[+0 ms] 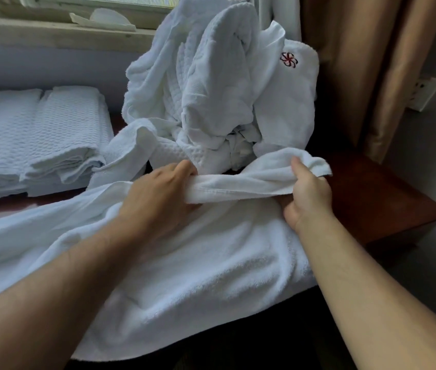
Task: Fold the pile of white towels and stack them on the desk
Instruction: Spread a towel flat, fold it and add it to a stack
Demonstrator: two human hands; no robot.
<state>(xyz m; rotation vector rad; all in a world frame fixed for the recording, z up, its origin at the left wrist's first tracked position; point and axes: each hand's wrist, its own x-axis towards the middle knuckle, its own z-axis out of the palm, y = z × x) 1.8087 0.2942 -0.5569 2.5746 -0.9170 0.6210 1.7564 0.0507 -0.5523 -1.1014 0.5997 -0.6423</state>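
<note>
Both hands grip one towel (184,276) spread on the desk (377,193): left hand (158,198) and right hand (307,198) pinch its bunched far edge, running left-right before the pile (211,89).

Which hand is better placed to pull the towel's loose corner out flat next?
Probably right: the right hand grips the white terry towel at its loose corner, beside the brown wooden desk; the left hand holds its edge farther in.

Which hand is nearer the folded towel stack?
Left. The left hand grips the spread towel just right of the folded stack; the right hand pinches the same towel farther right, beyond the left hand.
</note>
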